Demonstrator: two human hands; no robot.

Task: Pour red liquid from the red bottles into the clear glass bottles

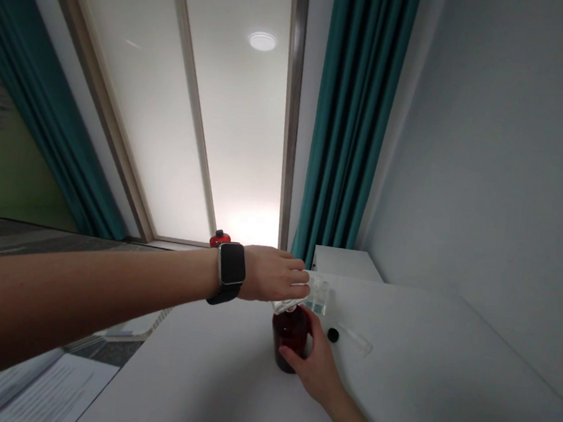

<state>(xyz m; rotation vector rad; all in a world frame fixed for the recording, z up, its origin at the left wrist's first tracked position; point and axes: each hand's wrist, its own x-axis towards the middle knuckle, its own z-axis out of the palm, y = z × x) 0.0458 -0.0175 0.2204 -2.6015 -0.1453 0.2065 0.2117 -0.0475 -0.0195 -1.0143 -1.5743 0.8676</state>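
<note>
Nearest, the left forearm spans the left; the left hand covers a clear piece over the dark bottle — cannot tell whether it grips. The right hand clasps the bottle upright on the worktop — best kept steady, clear of the black cap at right.

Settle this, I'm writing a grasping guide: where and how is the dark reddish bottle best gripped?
Grip the bottle around its rounded body, probably from the right, like the right hand: it stands upright with the left hand above its top.
</note>
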